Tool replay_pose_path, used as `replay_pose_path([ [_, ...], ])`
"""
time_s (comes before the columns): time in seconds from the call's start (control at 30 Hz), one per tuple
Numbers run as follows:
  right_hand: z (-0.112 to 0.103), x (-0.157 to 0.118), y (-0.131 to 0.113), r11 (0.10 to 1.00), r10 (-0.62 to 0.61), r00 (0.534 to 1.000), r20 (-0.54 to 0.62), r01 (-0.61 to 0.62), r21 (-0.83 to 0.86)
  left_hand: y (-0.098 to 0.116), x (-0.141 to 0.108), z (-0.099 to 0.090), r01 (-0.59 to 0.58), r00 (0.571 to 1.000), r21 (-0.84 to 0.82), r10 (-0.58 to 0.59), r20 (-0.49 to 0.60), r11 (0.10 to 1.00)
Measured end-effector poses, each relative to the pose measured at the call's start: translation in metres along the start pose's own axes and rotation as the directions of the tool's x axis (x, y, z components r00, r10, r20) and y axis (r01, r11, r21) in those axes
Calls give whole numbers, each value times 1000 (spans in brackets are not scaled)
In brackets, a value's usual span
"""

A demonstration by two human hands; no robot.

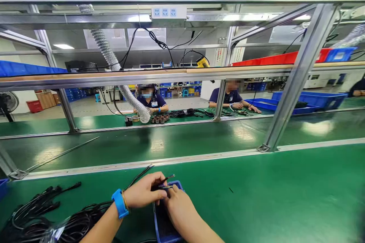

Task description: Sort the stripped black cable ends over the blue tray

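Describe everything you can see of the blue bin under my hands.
The blue bin is open-topped, apparently plastic, narrow-rimmed and dark inside. It sits on the green bench, longer side running away from you. Your left hand covers its far left corner; your right hand hides much of its right side. Contact is unclear.

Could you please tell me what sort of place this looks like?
It is probably an electronics or cable assembly workshop: bundled black cables lie on a long green workbench, power sockets are mounted overhead, and co-workers sit or stand across from it.
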State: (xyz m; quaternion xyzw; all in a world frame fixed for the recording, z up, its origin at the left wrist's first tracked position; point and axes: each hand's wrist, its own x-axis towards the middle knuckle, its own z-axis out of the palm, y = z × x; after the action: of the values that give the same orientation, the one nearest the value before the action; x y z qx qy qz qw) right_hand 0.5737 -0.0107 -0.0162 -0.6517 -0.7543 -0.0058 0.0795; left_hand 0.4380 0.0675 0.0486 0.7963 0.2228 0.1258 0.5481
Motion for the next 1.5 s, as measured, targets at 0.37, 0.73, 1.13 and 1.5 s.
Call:
replay_pose_path([
  [0.37,-8,-24,10,953,41,982,-186,17,303,-22,-19,40,11,946,-532,-182,-269,847],
  [0.73,-15,-29,19,732,130,895,-426,203,650,-25,-16,43,61,930,-493,-229,-289,868],
  [1.13,-26,-36,21,823,47,834,-549,279,494,-20,-18,44,120,938,-386,-232,-258,915],
  [1.5,-28,-38,23,846,-5,852,-523,283,453,-21,-21,45,98,944,-366,-203,-262,926],
])
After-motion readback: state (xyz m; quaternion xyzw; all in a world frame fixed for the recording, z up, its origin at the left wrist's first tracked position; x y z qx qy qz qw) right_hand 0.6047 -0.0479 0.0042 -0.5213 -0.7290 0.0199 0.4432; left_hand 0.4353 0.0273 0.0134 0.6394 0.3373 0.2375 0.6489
